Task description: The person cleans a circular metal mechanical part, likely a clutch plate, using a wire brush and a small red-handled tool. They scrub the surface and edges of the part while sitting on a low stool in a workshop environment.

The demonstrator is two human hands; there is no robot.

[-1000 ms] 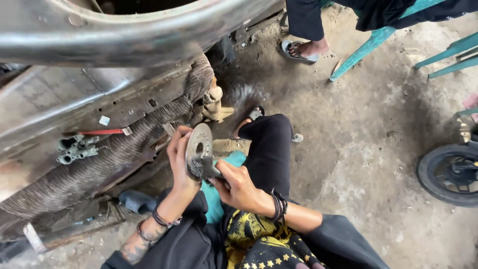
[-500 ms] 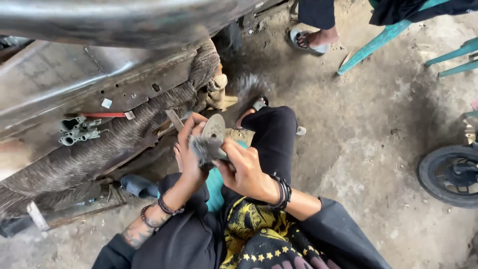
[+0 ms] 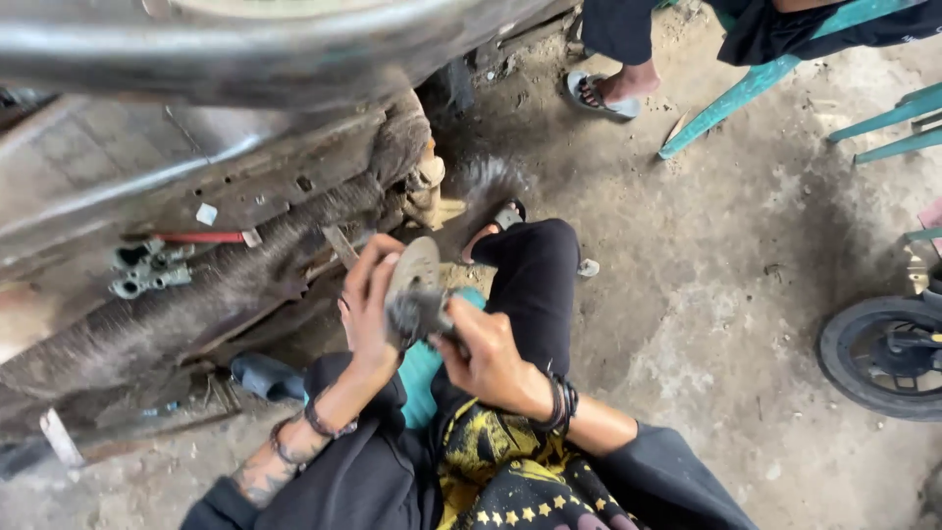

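Observation:
My left hand point(image 3: 366, 306) grips a round grey metal disc point(image 3: 417, 265) with a hole in its middle, holding it up on edge above my lap. In my right hand point(image 3: 486, 358) is a small paintbrush point(image 3: 412, 312) with dark, dirty bristles, which press against the lower face of the disc. Both hands are close together over my black trousers point(image 3: 535, 280) and a teal cloth point(image 3: 422, 378). Bracelets sit on both wrists.
A stripped metal vehicle sill point(image 3: 196, 226) with a ribbed mat runs along the left, carrying a grey metal part point(image 3: 147, 270) and a red-handled tool point(image 3: 201, 238). Another person's sandalled foot point(image 3: 601, 93) stands beside teal chair legs point(image 3: 731, 93). A small black wheel point(image 3: 883, 355) lies at right.
The brush has kept stroking the disc, moving from its lower edge up across its face. The disc has tilted and shifted slightly right. The camera view has wobbled a little.

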